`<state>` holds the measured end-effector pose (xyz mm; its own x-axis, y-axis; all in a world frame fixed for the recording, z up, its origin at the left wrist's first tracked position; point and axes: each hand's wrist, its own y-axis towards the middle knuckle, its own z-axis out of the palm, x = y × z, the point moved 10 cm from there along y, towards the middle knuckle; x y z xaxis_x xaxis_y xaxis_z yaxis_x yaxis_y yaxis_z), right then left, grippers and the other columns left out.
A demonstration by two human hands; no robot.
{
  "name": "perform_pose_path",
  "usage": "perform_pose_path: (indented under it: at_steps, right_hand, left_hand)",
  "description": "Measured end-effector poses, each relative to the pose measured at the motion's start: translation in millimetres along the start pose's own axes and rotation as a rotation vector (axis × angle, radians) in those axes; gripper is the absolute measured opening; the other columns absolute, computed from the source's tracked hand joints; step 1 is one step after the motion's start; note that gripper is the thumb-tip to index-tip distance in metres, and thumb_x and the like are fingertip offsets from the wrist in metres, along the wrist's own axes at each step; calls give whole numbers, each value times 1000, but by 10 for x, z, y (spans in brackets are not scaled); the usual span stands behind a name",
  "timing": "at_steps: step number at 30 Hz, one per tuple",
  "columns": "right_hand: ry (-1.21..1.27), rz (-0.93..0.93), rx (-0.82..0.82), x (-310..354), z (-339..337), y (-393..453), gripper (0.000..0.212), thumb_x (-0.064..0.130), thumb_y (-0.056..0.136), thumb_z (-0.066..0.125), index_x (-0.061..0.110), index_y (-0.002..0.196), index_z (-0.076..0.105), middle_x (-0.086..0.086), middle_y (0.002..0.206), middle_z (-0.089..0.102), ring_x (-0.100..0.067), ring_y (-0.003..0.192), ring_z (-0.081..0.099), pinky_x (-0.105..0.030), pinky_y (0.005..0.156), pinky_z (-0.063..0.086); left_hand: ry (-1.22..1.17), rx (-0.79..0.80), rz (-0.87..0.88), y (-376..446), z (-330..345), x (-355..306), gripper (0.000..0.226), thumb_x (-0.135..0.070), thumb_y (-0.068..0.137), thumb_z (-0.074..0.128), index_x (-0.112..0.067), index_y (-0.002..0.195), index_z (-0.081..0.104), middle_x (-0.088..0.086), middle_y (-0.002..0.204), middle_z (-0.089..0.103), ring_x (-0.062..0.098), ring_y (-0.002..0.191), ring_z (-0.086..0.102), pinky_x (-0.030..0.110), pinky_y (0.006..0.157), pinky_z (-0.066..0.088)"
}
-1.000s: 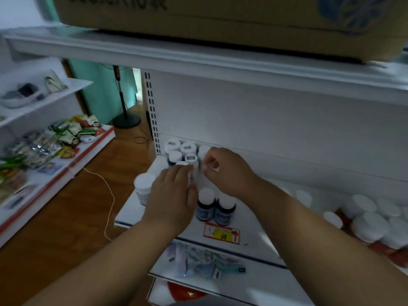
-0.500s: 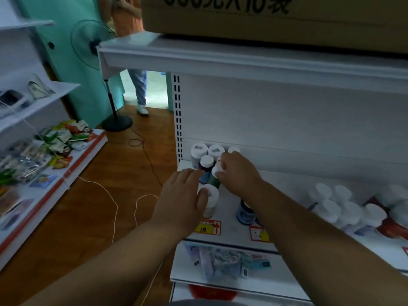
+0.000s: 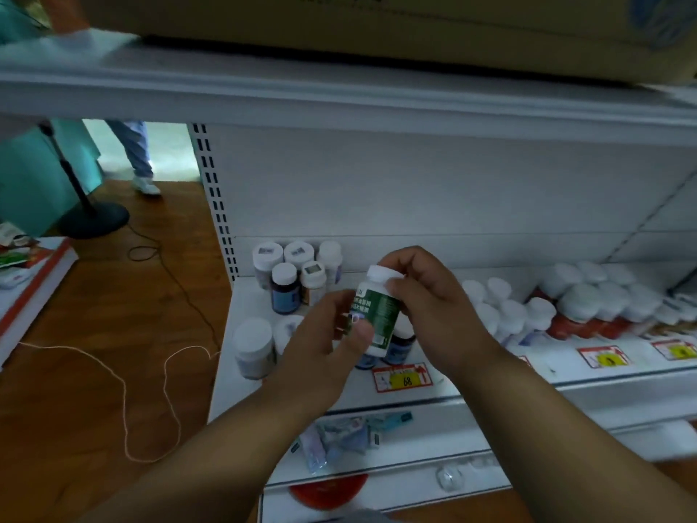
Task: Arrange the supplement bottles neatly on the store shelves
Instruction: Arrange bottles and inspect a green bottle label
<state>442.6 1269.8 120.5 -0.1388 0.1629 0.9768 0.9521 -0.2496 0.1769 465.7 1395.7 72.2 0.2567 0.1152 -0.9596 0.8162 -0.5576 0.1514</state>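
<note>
Holding a green-labelled supplement bottle (image 3: 377,311) up in front of the white shelf (image 3: 490,375), both hands share the grip; the left hand (image 3: 324,341) has its thumb curled across the lower front of the label and its fingers wrapped behind, while the right hand (image 3: 426,296) pinches the white cap (image 3: 383,274) and upper body with curled fingers and thumb; the bottle is tilted, cap leaning up and to the right, and it hangs above the shelf surface rather than resting on it; behind it at the back left corner stands a cluster of white-capped bottles (image 3: 298,273), touching one another in two short rows; nearer the front edge a larger white-lidded jar (image 3: 253,347) stands by itself, with another lid just beside it partly hidden by the left hand; two dark blue bottles (image 3: 399,343) sit just under the held one, mostly covered; to the right a crowd of white-capped bottles with red labels (image 3: 588,303) fills the shelf; a red and yellow price tag (image 3: 403,378) marked 68 lies on the shelf lip; above, a cardboard box (image 3: 377,20) sits on the upper shelf; a thin cord (image 3: 124,390) loops over the wooden floor at left.
</note>
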Motion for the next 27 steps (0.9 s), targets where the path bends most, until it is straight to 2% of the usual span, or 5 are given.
perform_pose_path:
  at_steps: [5,10,18,23,27]
  right_hand:
    - [-52,-24,-194,77,-638,-249,18,16,82,50,17,93,63,2,90,65,-12,81,60,-31,69,53]
    - [150,50,-422,20,-1463,-704,18,13,83,44,18,88,60,-11,78,58,-25,68,53,-41,59,49]
    - [119,63,-616,-32,-3301,-1827,26,45,82,68,21,85,59,-7,77,62,-25,70,61,-47,68,54]
    - [-85,12,-714,75,-4555,-2496,8,19,95,58,13,90,58,-3,78,60,-11,70,58,-26,63,52]
    - [-202,24,-786,66,-5399,-2914,8,21,95,58,14,96,61,-10,89,65,-17,78,61,-35,71,54]
  left_hand:
    - [-23,192,-91,51,599,-96,59,-80,66,37,-42,106,56,-19,102,67,-8,95,60,23,85,47]
    - [-92,327,-98,129,1439,-272,62,-85,67,39,-40,102,62,-10,99,70,13,99,65,47,88,51]
    - [-204,497,-7,64,3567,-860,72,-86,70,40,-28,107,64,-9,97,70,8,86,63,26,83,50]
    - [-217,614,55,-36,4950,-1338,63,-74,79,38,-22,104,63,-12,95,70,3,86,65,15,75,48]
    - [-203,711,89,-30,5863,-1567,63,-72,76,46,-21,110,61,-6,100,70,7,93,65,26,81,49]
